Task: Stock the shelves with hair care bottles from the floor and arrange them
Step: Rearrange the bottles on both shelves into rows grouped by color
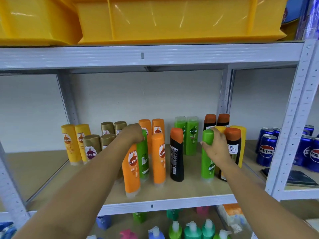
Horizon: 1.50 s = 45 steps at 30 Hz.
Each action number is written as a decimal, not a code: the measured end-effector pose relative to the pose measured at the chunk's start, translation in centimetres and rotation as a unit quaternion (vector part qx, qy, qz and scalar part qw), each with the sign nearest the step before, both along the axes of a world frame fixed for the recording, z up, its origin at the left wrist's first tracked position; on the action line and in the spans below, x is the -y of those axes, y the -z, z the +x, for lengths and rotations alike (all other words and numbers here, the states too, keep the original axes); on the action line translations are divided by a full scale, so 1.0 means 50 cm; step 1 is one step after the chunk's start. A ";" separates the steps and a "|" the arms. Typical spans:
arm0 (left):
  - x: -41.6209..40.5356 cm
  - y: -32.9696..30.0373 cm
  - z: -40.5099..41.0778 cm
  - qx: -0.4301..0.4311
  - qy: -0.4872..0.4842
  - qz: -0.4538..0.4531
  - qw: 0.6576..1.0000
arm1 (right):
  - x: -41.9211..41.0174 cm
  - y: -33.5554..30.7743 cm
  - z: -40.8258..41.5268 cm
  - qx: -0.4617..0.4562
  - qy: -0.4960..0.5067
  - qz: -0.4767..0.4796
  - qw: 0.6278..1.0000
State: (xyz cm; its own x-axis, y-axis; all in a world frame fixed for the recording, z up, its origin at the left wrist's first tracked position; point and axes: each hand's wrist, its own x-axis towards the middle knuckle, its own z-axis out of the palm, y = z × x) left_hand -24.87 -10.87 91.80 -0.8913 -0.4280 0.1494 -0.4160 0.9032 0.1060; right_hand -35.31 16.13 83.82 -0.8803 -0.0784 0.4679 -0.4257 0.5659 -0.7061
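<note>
On the middle shelf we see our left hand with fingers curled over the top of an orange Sunsilk bottle near the front edge, a green bottle just behind it. Our right hand wraps its fingers round the cap of a green Sunsilk bottle — upright, toward the shelf's right end, beside a Safi Shayla bottle.
</note>
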 end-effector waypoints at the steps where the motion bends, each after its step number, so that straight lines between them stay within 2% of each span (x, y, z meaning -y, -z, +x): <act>1: 0.001 0.000 -0.002 0.003 0.009 -0.005 1.000 | -0.002 0.005 0.002 0.011 0.001 -0.012 1.000; 5: 0.002 -0.004 -0.005 -0.050 0.040 0.013 0.998 | -0.006 0.016 -0.007 0.039 0.000 -0.072 0.997; 8: -0.006 -0.039 0.004 -0.113 0.051 0.027 0.992 | -0.010 0.020 -0.021 0.053 0.001 -0.073 0.996; 14: -0.033 -0.121 0.028 -0.230 0.086 0.036 0.969 | -0.018 0.028 -0.020 0.078 -0.058 -0.110 0.989; 21: -0.111 -0.187 0.055 -0.365 0.148 0.005 0.919 | -0.022 0.025 -0.006 0.073 -0.043 -0.110 0.990; 25: -0.153 -0.201 0.063 -0.406 0.215 -0.018 0.888 | -0.023 0.023 0.010 0.060 -0.026 -0.102 0.993; 36: -0.288 -0.181 0.084 -0.498 0.317 -0.028 0.807 | -0.037 0.035 0.008 0.037 -0.026 -0.116 0.992; 39: -0.341 -0.133 0.066 -0.484 0.325 -0.009 0.813 | -0.037 0.036 0.003 0.030 -0.038 -0.133 0.990; 45: -0.356 -0.018 -0.016 -0.404 0.289 0.060 0.866 | -0.047 0.051 -0.011 -0.004 -0.062 -0.155 0.986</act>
State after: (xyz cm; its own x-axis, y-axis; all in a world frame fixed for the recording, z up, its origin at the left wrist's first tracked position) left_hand -25.67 6.91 92.71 -0.5867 -0.0010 0.8098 0.3563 0.8977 0.2592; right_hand -35.84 18.47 81.27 -0.8693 -0.0376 0.4928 -0.4840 0.2663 -0.8335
